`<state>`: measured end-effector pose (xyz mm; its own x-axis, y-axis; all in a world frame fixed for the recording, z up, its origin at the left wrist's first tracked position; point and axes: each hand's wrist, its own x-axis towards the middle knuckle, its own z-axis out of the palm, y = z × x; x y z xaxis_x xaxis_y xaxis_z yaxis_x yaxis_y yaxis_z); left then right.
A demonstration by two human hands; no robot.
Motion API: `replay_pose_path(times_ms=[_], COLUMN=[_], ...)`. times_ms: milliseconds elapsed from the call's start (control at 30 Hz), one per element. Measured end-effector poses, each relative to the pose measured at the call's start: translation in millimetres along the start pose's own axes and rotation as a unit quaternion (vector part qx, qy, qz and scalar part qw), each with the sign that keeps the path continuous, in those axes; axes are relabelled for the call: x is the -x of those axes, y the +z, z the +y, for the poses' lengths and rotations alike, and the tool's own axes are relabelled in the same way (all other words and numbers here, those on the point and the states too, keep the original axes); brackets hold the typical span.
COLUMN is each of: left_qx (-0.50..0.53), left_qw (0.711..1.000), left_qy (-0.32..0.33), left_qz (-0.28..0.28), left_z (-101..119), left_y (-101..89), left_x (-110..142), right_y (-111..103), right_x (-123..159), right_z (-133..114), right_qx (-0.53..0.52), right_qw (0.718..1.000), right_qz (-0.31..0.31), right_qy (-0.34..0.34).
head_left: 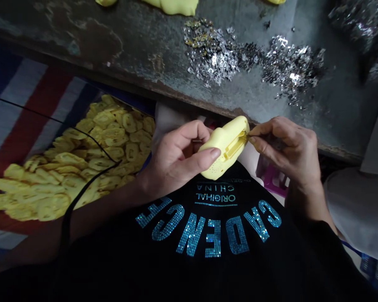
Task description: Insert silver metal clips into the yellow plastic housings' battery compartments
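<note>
My left hand (182, 155) is closed around a yellow plastic casing (222, 140), thumb on its near face. The casing is tilted, its slotted battery compartment turned toward my right hand, with a cluster of small holes at its lower end. My right hand (286, 147) is closed in a pinch at the upper end of that compartment. Between thumb and forefinger is a tiny part, too small and hidden to name. Past the casing, small shiny metal contact pieces (214, 54) lie heaped on the worn metal table (138, 46).
A large pile of yellow plastic casings (103, 142) lies at left on a striped sheet (34, 113). Another heap of metal pieces (292, 63) is on the table, whose front edge runs just beyond my hands. A black cord (88, 184) hangs across the left side.
</note>
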<state>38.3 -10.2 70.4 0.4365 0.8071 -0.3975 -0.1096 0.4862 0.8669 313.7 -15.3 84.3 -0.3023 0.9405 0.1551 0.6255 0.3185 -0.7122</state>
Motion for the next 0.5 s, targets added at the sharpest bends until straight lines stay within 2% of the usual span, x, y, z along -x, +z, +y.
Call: replay_pose_path(times_ms=[100, 200, 500], left_qx=[-0.024, -0.039, 0.045], left_qw=[1.000, 0.999, 0.997], left_qy=[0.000, -0.008, -0.065], left_qz=[-0.013, -0.013, 0.020], left_z=[1.0, -0.9, -11.5], left_y=[0.5, -0.4, 1.7], left_x=[0.8, 0.2, -4.6], right_y=[-2.4, 1.3, 18.6], right_x=[-1.2, -1.9, 9.3], right_z=[1.4, 3.9, 2.4], right_qx=[-0.029, -0.026, -0.002], right_qw=[0.998, 0.998, 0.997], right_qz=[-0.022, -0.025, 0.068], right_qy=[0.048, 0.048, 0.036])
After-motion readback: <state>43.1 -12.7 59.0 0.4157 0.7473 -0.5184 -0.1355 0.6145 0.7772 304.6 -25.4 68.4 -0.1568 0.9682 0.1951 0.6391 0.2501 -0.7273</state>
